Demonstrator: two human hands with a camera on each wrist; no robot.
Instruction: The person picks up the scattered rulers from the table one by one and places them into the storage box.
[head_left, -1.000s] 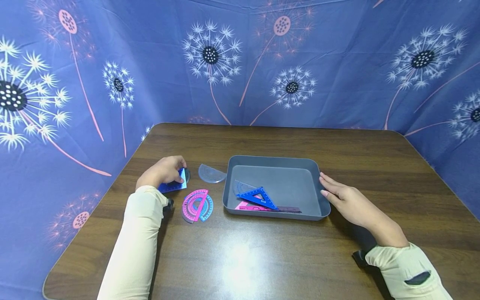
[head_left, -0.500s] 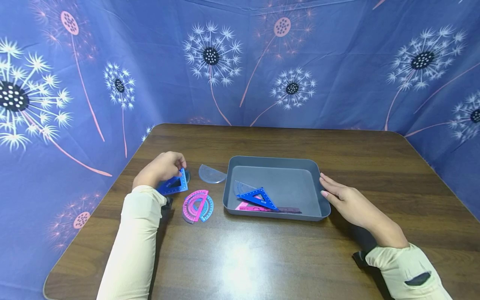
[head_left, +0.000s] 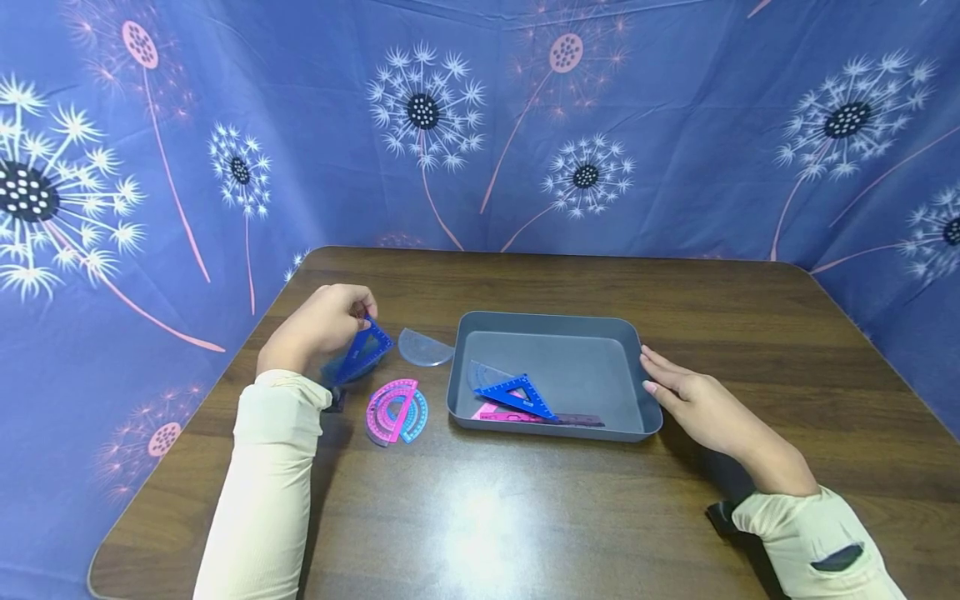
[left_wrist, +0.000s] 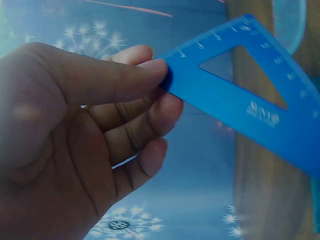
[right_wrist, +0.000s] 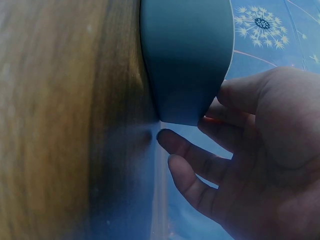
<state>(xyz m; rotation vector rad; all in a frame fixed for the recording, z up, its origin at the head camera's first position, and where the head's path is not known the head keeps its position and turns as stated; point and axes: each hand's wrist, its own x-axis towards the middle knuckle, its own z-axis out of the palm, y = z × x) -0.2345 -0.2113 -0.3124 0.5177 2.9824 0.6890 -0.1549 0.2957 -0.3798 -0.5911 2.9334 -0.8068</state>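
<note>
My left hand point(head_left: 318, 325) pinches a blue set square point(left_wrist: 220, 107) by one corner between thumb and forefinger. In the head view the set square hangs tilted, apparently above the table, partly covering a bluish see-through piece below. With fingers extended, my right hand point(head_left: 701, 404) touches the right side of a grey tray point(head_left: 577, 367); the right wrist view shows its fingertips at the tray's wall point(right_wrist: 187, 60). Inside the tray, toward its front left, lie another blue set square point(head_left: 491, 391), a pink ruler point(head_left: 506, 417) and a clear protractor point(head_left: 483, 373).
A clear protractor point(head_left: 423, 350) lies beside the tray's left wall. Nearer the front, a pink protractor point(head_left: 406, 412) overlaps a blue protractor point(head_left: 416, 421). Behind the wooden table point(head_left: 570, 517) hangs a blue cloth point(head_left: 495, 200) with dandelion prints.
My left hand has risen and drawn slightly back with the blue set square, which now tilts instead of lying by the table. The right hand and tray have stayed put.
</note>
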